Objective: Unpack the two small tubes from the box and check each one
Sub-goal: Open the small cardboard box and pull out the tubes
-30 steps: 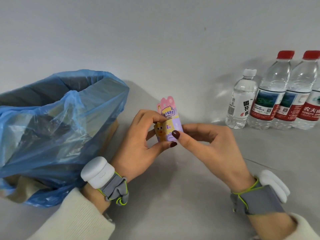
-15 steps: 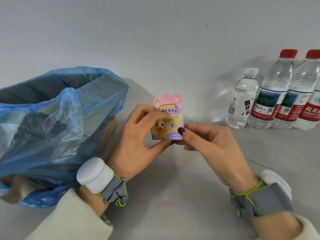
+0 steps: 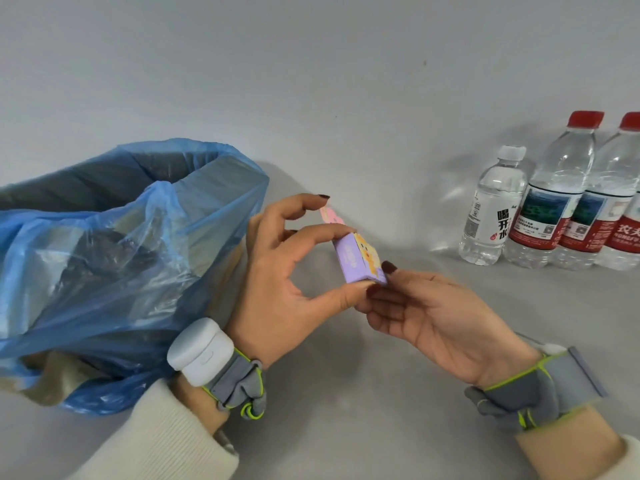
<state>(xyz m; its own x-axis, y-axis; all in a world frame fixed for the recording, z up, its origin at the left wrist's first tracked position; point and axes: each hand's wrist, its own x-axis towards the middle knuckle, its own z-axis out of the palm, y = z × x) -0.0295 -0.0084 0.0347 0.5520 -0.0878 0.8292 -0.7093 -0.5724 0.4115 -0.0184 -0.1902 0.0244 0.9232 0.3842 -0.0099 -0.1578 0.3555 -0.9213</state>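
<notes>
- The left hand (image 3: 277, 271) pinches the small box (image 3: 360, 259) between thumb and fingers, index finger raised toward its pink flap.
- The right hand (image 3: 426, 313), palm up and loosely curled, touches the box's lower end with thumb and fingertips.
- The box is tilted above the grey surface (image 3: 346, 410), between both hands.

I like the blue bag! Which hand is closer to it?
Left. The left hand is right beside the blue bag, pinching the small box; the right hand is farther away, past the box.
</notes>
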